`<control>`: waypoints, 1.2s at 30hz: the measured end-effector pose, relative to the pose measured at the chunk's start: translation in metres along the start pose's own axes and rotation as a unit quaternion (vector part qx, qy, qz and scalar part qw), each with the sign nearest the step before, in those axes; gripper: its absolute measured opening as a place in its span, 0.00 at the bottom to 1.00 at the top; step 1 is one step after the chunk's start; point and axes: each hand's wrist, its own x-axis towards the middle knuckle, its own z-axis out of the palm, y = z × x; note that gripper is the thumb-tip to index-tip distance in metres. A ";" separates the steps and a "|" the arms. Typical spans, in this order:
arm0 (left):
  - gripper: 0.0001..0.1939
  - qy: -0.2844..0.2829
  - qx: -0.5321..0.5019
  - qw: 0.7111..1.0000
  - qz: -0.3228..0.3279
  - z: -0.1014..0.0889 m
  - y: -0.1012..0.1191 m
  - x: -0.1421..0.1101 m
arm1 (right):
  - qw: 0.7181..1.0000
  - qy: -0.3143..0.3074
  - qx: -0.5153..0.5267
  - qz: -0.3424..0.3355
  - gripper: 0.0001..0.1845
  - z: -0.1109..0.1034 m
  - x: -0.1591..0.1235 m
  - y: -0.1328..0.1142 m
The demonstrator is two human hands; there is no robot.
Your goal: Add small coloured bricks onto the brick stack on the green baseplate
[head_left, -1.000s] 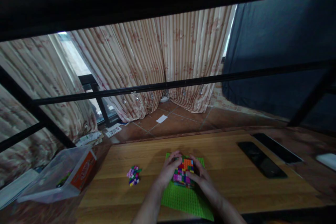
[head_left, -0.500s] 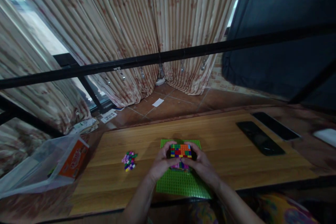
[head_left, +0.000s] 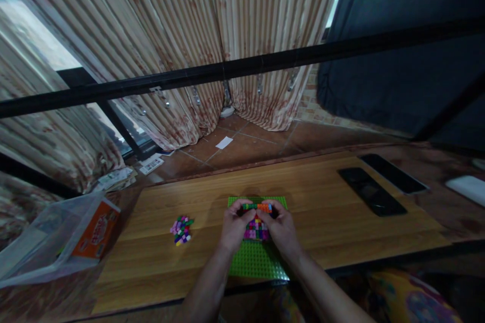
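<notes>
A green studded baseplate (head_left: 259,262) lies on the wooden table (head_left: 333,212) right in front of me. On its far half sits a flat patch of small coloured bricks (head_left: 256,227). My left hand (head_left: 234,227) and my right hand (head_left: 280,229) meet over that patch. Together their fingertips pinch a thin row of orange, red and green bricks (head_left: 257,207) at its far edge. A small loose pile of pink, green and yellow bricks (head_left: 181,229) lies to the left of my left hand.
A clear plastic box with an orange label (head_left: 68,245) stands at the table's left end. Two black phones (head_left: 371,192) and a white object (head_left: 468,189) lie at the right. A black bar (head_left: 242,68) crosses the view in front of striped curtains.
The camera has tilted down, so the dark top edge is gone. My hands have come together from the sides of the brick patch and now pinch a row at its far edge.
</notes>
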 end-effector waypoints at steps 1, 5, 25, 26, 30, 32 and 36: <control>0.14 0.010 0.003 1.000 0.003 0.001 -0.001 0.001 | 1.000 0.002 0.001 -0.002 0.18 0.001 0.001 0.001; 0.10 0.040 0.021 0.999 0.011 0.006 -0.003 0.005 | 1.000 0.019 0.009 0.005 0.16 0.004 0.005 0.009; 0.30 0.099 -0.044 0.994 0.012 0.004 -0.014 0.006 | 0.920 -0.023 -0.362 -0.145 0.18 0.023 0.013 -0.043; 0.31 0.097 -0.054 0.994 0.011 0.002 -0.014 0.005 | 0.899 -0.040 -0.402 -0.168 0.20 0.028 0.011 -0.050; 0.32 0.053 -0.194 0.979 -0.010 -0.006 -0.016 0.004 | 0.849 -0.124 -0.468 -0.214 0.32 0.045 -0.001 -0.053; 0.31 0.041 -0.268 0.962 -0.023 -0.011 -0.016 0.004 | 0.838 -0.168 -0.479 -0.201 0.36 0.049 -0.006 -0.042; 0.30 0.043 -0.292 0.955 -0.030 -0.017 -0.018 0.004 | 0.829 -0.200 -0.492 -0.173 0.39 0.047 -0.008 -0.032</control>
